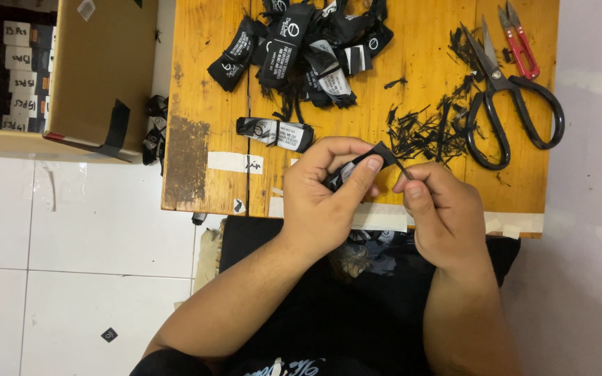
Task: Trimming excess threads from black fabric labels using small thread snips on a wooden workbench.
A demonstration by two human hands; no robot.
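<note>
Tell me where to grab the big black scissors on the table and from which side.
Take the black scissors by the two handle loops, coming from the right table edge. The loops lie toward that edge and the closed blades point away to the far left, over the thread scraps.

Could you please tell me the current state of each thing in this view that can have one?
left hand: closed on the black label, thumb on top.
right hand: pinching a thread at the label's end.
black label: folded, held above the table edge.
black scissors: lying flat, blades nearly shut.
red snips: lying flat, unheld.
single label: folded, lying apart from the pile.
cardboard box: open.
</note>
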